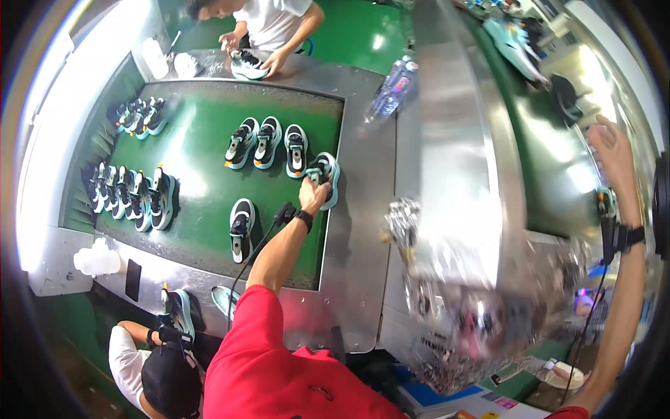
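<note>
My left hand (pixel 313 195) reaches out over the green conveyor belt (pixel 202 174) and grips a black and teal sneaker (pixel 326 173) at the belt's right edge. My right hand (pixel 612 150) is raised far to the right with its fingers spread, holding nothing, near a dark shoe (pixel 567 100) on another green surface. Both wrists carry a black band with a cable.
Three more sneakers (pixel 266 143) stand in a row on the belt, one single sneaker (pixel 241 228) closer, and several in rows at the left (pixel 136 199). A plastic bottle (pixel 392 87) lies on the steel frame. One person works at the far end (pixel 269 28), another at the lower left (pixel 164 370).
</note>
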`<move>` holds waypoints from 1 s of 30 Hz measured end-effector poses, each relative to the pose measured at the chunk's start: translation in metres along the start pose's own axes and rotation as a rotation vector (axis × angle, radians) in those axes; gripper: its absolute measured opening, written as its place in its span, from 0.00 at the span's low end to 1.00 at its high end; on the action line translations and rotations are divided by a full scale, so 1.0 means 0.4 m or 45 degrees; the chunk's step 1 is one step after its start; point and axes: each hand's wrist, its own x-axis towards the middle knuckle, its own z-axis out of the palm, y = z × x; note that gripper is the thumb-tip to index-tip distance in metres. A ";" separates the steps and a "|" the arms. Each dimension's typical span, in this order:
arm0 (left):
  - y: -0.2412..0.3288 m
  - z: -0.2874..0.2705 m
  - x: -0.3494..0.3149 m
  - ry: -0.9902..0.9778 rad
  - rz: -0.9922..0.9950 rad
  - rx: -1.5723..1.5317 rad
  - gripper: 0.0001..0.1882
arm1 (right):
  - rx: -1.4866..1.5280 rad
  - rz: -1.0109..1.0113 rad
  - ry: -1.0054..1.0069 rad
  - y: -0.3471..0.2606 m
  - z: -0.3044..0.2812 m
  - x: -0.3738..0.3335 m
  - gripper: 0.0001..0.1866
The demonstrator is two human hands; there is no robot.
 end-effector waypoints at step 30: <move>0.283 -0.230 -0.912 -2.145 -0.652 -1.003 0.36 | 0.072 -0.352 0.380 -0.253 -0.165 -0.526 0.32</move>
